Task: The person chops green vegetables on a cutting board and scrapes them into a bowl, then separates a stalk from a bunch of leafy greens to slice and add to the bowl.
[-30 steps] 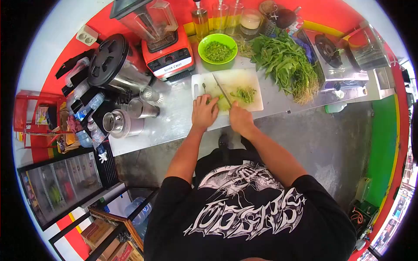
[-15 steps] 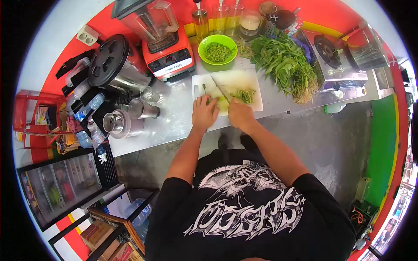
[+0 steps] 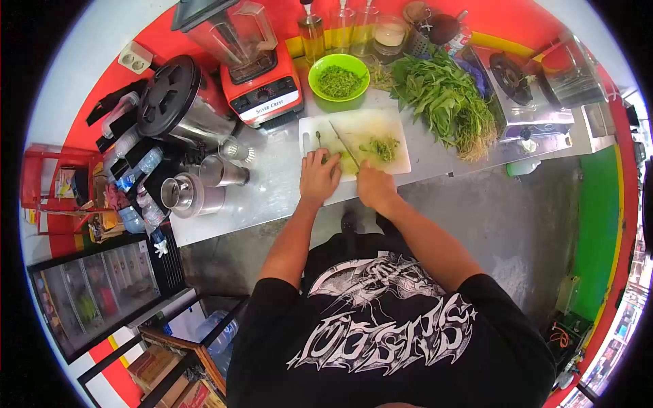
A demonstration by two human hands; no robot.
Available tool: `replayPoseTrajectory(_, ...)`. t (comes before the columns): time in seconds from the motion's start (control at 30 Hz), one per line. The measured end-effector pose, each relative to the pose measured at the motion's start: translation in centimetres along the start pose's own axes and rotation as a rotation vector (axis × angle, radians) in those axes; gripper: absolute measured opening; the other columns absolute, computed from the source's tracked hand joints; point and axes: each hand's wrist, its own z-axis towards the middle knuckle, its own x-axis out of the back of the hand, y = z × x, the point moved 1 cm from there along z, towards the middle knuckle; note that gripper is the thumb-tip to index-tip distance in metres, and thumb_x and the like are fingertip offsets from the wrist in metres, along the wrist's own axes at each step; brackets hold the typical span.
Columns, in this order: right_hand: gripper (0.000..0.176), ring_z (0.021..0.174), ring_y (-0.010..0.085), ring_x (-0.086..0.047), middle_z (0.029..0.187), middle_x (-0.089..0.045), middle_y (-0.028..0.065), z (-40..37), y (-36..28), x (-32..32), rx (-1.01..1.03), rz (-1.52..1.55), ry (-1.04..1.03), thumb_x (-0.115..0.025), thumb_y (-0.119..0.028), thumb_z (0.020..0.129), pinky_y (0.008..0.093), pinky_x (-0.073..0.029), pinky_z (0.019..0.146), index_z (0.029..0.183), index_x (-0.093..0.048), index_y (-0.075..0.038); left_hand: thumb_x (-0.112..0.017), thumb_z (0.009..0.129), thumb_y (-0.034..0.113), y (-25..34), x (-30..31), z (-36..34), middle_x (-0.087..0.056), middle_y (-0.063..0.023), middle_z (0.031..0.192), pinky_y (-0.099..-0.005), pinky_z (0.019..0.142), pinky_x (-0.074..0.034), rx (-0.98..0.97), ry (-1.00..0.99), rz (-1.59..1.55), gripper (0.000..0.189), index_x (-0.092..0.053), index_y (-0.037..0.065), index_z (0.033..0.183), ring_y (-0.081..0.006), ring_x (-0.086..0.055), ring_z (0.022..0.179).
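Observation:
My right hand [image 3: 375, 186] is closed around the handle of a kitchen knife [image 3: 345, 141], whose blade slants up and left over a white cutting board [image 3: 396, 122]. On the board's left part, my left hand [image 3: 320, 178] presses its bent fingers on a small piece of green vegetable [image 3: 335, 158], close beside the blade. The fingers partly cover that piece, so its exact kind cannot be made out. Chopped greens [image 3: 385, 149] lie in a small heap right of the knife. A small green bit [image 3: 317, 135] rests near the board's left edge.
Behind the board stands a lime-green bowl [image 3: 359, 87] of chopped greens. A leafy bunch with roots [image 3: 442, 95] lies to its right, before a gas stove [image 3: 537, 122]. Leftward are a red blender [image 3: 262, 88], metal cups [image 3: 221, 173] and a large lidded steel container [image 3: 194, 126].
The knife and my right hand have shifted slightly toward my body. My left hand stays almost in place on the green piece.

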Motion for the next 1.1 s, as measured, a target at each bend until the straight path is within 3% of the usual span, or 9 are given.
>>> replayPoseTrajectory(0.17,0.031,0.090,0.0384,-0.074,0.093,-0.073,0.0239,0.4,0.2,-2.2,-0.091,0.080,-0.051,-0.055,-0.013,0.094,0.0464,-0.060,0.077,0.119,-0.050,0.005,-0.069,0.084,0.016,0.1,0.1,0.1,-0.055,-0.0090,0.112,-0.0436,0.089,-0.041,0.005,-0.018,0.021,0.032,-0.071,0.012,0.116,-0.0313,-0.051,0.103)
replayPoseTrajectory(0.23,0.029,0.089,0.0391,-0.074,0.094,-0.073,0.0246,2.2,0.6,-2.0,0.025,0.034,-0.001,-0.054,-0.013,0.094,0.0470,-0.060,0.076,0.116,-0.051,0.004,-0.069,0.084,0.017,0.0,0.0,0.0,-0.055,-0.0088,0.112,-0.0434,0.088,-0.042,-0.002,-0.022,0.019,0.032,-0.071,0.012,0.115,-0.0313,-0.051,0.103)
replayPoseTrajectory(0.27,0.033,0.081,0.0312,-0.076,0.089,-0.074,0.0199,2.8,0.6,-1.7,0.071,-0.064,0.044,-0.057,-0.010,0.092,0.0398,-0.060,0.067,0.121,-0.052,0.004,-0.069,0.084,0.017,0.0,-0.1,-0.1,-0.055,-0.0086,0.112,-0.0433,0.088,-0.042,0.001,-0.018,0.025,0.032,-0.071,0.013,0.116,-0.0311,-0.052,0.102)
replayPoseTrajectory(0.4,0.031,0.082,0.0329,-0.076,0.088,-0.074,0.0201,1.3,0.1,-0.1,0.091,-0.046,0.092,-0.058,-0.010,0.091,0.0405,-0.060,0.069,0.118,-0.053,0.004,-0.069,0.084,0.016,0.0,-0.3,0.1,-0.055,-0.0084,0.110,-0.0430,0.088,-0.042,0.001,0.015,0.013,0.032,-0.071,0.014,0.116,-0.0307,-0.052,0.102)
replayPoseTrajectory(0.47,0.029,0.083,0.0353,-0.075,0.089,-0.074,0.0208,-0.1,-0.1,-1.6,-0.039,0.029,-0.005,-0.057,-0.008,0.091,0.0423,-0.061,0.071,0.117,-0.052,0.004,-0.069,0.084,0.015,0.0,-0.1,0.1,-0.055,-0.0084,0.110,-0.0431,0.087,-0.042,0.011,-0.001,0.026,0.032,-0.070,0.014,0.116,-0.0307,-0.052,0.101)
replayPoseTrajectory(0.7,0.029,0.085,0.0398,-0.074,0.092,-0.073,0.0232,1.7,1.1,-3.6,0.072,0.040,0.063,-0.057,-0.012,0.093,0.0473,-0.060,0.074,0.117,-0.049,0.004,-0.069,0.084,0.013,0.4,-0.1,-0.2,-0.057,-0.0094,0.108,-0.0443,0.086,-0.044,0.002,0.015,0.043,0.030,-0.070,0.013,0.114,-0.0321,-0.053,0.098)
replayPoseTrajectory(0.77,0.031,0.092,0.0431,-0.073,0.097,-0.072,0.0257,1.4,2.0,-3.2,0.012,0.201,-0.034,-0.054,-0.018,0.097,0.0510,-0.059,0.080,0.118,-0.049,0.003,-0.069,0.086,0.014,0.8,-0.2,-0.6,-0.058,-0.0095,0.107,-0.0449,0.087,-0.044,0.005,0.072,0.038,0.026,-0.070,0.013,0.113,-0.0329,-0.053,0.097)
replayPoseTrajectory(0.97,0.035,0.099,0.0483,-0.068,0.107,-0.069,0.0308,0.5,6.3,-1.3,-0.072,0.299,-0.089,-0.046,-0.028,0.104,0.0579,-0.053,0.088,0.120,-0.048,0.003,-0.069,0.090,0.013,1.5,-0.9,-2.2,-0.061,-0.0095,0.107,-0.0464,0.088,-0.043,0.207,0.177,0.027,0.016,-0.069,0.011,0.107,-0.0343,-0.053,0.098)
replayPoseTrajectory(1.1,0.036,0.099,0.0466,-0.069,0.104,-0.070,0.0286,0.6,8.9,-0.8,0.079,0.241,-0.048,-0.045,-0.027,0.103,0.0544,-0.056,0.085,0.123,-0.049,0.002,-0.068,0.090,0.010,2.8,0.2,-2.9,-0.062,-0.0096,0.108,-0.0462,0.089,-0.042,0.304,0.144,0.080,0.013,-0.067,0.009,0.102,-0.0334,-0.053,0.102)
